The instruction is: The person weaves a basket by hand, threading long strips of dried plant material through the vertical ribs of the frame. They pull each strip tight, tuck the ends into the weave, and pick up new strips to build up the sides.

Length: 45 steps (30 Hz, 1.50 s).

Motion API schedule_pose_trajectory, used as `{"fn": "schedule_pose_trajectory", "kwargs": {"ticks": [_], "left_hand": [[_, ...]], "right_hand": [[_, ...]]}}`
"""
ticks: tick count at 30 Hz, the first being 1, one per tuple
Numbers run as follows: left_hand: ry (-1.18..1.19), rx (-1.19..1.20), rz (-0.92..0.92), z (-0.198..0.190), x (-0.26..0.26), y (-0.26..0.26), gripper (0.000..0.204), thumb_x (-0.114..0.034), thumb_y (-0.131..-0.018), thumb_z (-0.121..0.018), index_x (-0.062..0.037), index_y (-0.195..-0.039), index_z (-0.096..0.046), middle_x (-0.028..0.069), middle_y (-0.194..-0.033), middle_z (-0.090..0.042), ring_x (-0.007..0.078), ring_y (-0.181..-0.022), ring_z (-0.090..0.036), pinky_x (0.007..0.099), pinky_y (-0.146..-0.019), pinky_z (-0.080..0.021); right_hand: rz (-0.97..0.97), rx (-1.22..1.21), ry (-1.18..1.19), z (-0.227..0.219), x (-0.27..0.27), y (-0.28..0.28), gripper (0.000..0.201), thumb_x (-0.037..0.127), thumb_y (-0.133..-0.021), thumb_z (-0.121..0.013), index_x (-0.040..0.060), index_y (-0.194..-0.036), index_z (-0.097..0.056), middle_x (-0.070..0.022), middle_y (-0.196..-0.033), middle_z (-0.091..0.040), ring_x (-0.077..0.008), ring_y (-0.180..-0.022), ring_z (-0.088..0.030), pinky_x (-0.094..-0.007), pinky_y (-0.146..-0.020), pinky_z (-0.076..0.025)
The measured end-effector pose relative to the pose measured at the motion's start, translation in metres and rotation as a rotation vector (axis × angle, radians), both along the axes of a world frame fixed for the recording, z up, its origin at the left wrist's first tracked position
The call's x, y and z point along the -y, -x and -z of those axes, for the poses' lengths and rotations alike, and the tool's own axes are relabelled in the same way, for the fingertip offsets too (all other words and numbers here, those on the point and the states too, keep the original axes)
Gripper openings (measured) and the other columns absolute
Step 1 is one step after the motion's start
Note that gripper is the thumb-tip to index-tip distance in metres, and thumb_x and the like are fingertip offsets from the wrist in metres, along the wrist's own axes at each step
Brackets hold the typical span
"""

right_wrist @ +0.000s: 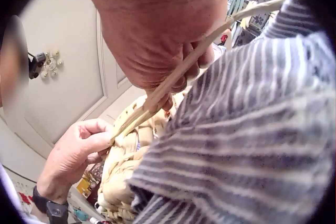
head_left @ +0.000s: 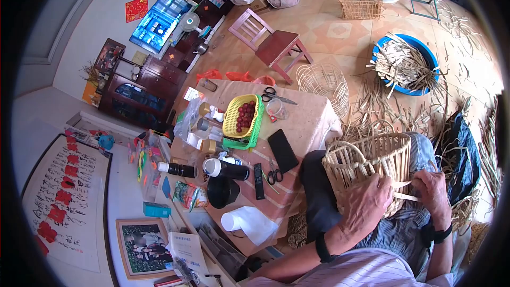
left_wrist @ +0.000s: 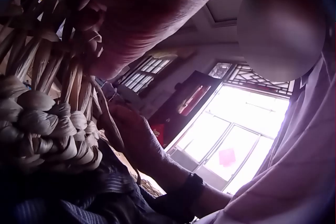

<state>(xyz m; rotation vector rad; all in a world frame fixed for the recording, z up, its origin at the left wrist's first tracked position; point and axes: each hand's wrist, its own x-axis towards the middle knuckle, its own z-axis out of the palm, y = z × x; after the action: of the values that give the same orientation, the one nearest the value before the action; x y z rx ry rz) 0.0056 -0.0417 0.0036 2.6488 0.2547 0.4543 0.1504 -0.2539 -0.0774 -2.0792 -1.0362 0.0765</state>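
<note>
A half-woven basket (head_left: 366,159) of pale flat strands lies across the lap, its open rim turned up and away. The left hand (head_left: 366,199) grips its near side, fingertips pinching a strand at the weave. To its right the right hand (head_left: 433,191) pinches a pale strand (head_left: 406,196) stretched between the two hands. In the right wrist view the strand (right_wrist: 184,66) runs past the curled fingers of the right hand (right_wrist: 163,40), and the left hand (right_wrist: 76,153) pinches at the basket edge (right_wrist: 113,182). The left wrist view shows thick braided weave (left_wrist: 47,124) close up.
Left of the lap is a table (head_left: 313,122) with a fruit basket (head_left: 231,117), scissors (head_left: 274,174), a phone (head_left: 283,150) and bottles. Beyond are a wire-like basket (head_left: 324,85), a blue tub (head_left: 433,58) of strands, a chair (head_left: 276,48) and loose strands on the floor.
</note>
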Motion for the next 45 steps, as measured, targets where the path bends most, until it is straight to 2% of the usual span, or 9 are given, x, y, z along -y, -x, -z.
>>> {"fn": "schedule_pose_trajectory", "kwargs": {"ticks": [16, 19, 22, 25, 28, 32, 33, 37, 45], "left_hand": [[0.240, -0.013, 0.088, 0.022, -0.008, 0.012, 0.014, -0.011, -0.097, -0.083, -0.0078, -0.107, -0.072, 0.0102, -0.098, -0.061, 0.0312, -0.086, -0.070, 0.0444, -0.075, -0.058], [0.381, -0.046, 0.077, -0.034, -0.034, 0.000, 0.022, 0.001, -0.092, -0.079, -0.0050, -0.113, -0.075, 0.0146, -0.107, -0.070, 0.0330, -0.092, -0.072, 0.0432, -0.081, -0.059], [0.247, 0.007, -0.003, -0.064, -0.049, -0.016, 0.030, 0.004, -0.090, -0.080, -0.0021, -0.119, -0.074, 0.0162, -0.114, -0.073, 0.0331, -0.097, -0.074, 0.0429, -0.088, -0.060], [0.084, -0.043, 0.139, -0.077, -0.056, -0.037, 0.046, -0.003, -0.093, -0.084, 0.0004, -0.134, -0.064, 0.0210, -0.112, -0.070, 0.0449, -0.108, -0.071, 0.0506, -0.099, -0.057], [0.165, -0.252, 0.193, -0.067, -0.055, -0.053, 0.045, -0.008, -0.096, -0.083, 0.0031, -0.134, -0.063, 0.0243, -0.108, -0.073, 0.0460, -0.106, -0.073, 0.0519, -0.097, -0.057], [0.104, -0.608, 0.269, -0.075, -0.057, -0.079, 0.040, -0.019, -0.091, -0.090, 0.0033, -0.115, -0.067, 0.0300, -0.108, -0.076, 0.0481, -0.111, -0.073, 0.0523, -0.096, -0.057], [0.054, -0.450, 0.359, -0.060, -0.065, -0.077, 0.044, -0.022, -0.086, -0.093, 0.0043, -0.107, -0.066, 0.0311, -0.099, -0.075, 0.0497, -0.104, -0.074, 0.0539, -0.090, -0.058], [0.152, -0.607, 0.438, -0.056, -0.079, -0.095, 0.051, -0.023, -0.079, -0.095, 0.0052, -0.109, -0.065, 0.0303, -0.096, -0.075, 0.0492, -0.098, -0.075, 0.0525, -0.086, -0.058], [0.217, -0.651, 0.467, -0.044, -0.084, -0.098, 0.049, -0.021, -0.080, -0.093, 0.0059, -0.113, -0.066, 0.0288, -0.100, -0.077, 0.0449, -0.100, -0.078, 0.0493, -0.088, -0.060]], "right_hand": [[0.148, 0.063, 0.166, 0.025, 0.048, -0.034, 0.017, 0.012, -0.089, -0.084, 0.0051, -0.088, -0.069, -0.0112, -0.076, -0.069, -0.0321, -0.072, -0.073, -0.0416, -0.069, -0.057], [0.070, 0.019, 0.179, 0.010, 0.035, -0.035, 0.016, 0.017, -0.091, -0.086, 0.0050, -0.096, -0.075, -0.0141, -0.081, -0.068, -0.0395, -0.078, -0.071, -0.0488, -0.071, -0.056], [0.028, -0.110, 0.064, -0.020, 0.023, -0.033, 0.021, 0.022, -0.098, -0.084, 0.0034, -0.104, -0.076, -0.0156, -0.088, -0.071, -0.0391, -0.084, -0.072, -0.0478, -0.075, -0.057], [-0.094, -0.142, 0.002, -0.033, 0.003, -0.021, 0.020, 0.021, -0.101, -0.082, 0.0029, -0.105, -0.074, -0.0142, -0.090, -0.074, -0.0373, -0.083, -0.075, -0.0467, -0.076, -0.059], [-0.207, -0.208, -0.038, -0.038, -0.018, -0.009, 0.025, 0.026, -0.104, -0.079, 0.0023, -0.103, -0.072, -0.0157, -0.090, -0.072, -0.0399, -0.086, -0.075, -0.0485, -0.076, -0.058], [-0.233, -0.229, -0.047, -0.037, -0.033, 0.002, 0.029, 0.029, -0.103, -0.079, 0.0022, -0.101, -0.070, -0.0167, -0.090, -0.071, -0.0420, -0.088, -0.074, -0.0497, -0.076, -0.058], [-0.232, -0.246, -0.050, -0.039, -0.035, 0.005, 0.029, 0.030, -0.103, -0.080, 0.0022, -0.101, -0.070, -0.0167, -0.090, -0.071, -0.0423, -0.088, -0.074, -0.0499, -0.077, -0.058], [-0.233, -0.249, -0.066, -0.039, -0.035, 0.008, 0.029, 0.030, -0.101, -0.082, 0.0034, -0.100, -0.069, -0.0157, -0.090, -0.071, -0.0409, -0.087, -0.075, -0.0490, -0.075, -0.058], [-0.231, -0.069, -0.059, -0.048, -0.038, 0.015, 0.029, 0.023, -0.099, -0.083, 0.0053, -0.092, -0.061, -0.0106, -0.083, -0.064, -0.0354, -0.077, -0.072, -0.0467, -0.066, -0.057]]}}
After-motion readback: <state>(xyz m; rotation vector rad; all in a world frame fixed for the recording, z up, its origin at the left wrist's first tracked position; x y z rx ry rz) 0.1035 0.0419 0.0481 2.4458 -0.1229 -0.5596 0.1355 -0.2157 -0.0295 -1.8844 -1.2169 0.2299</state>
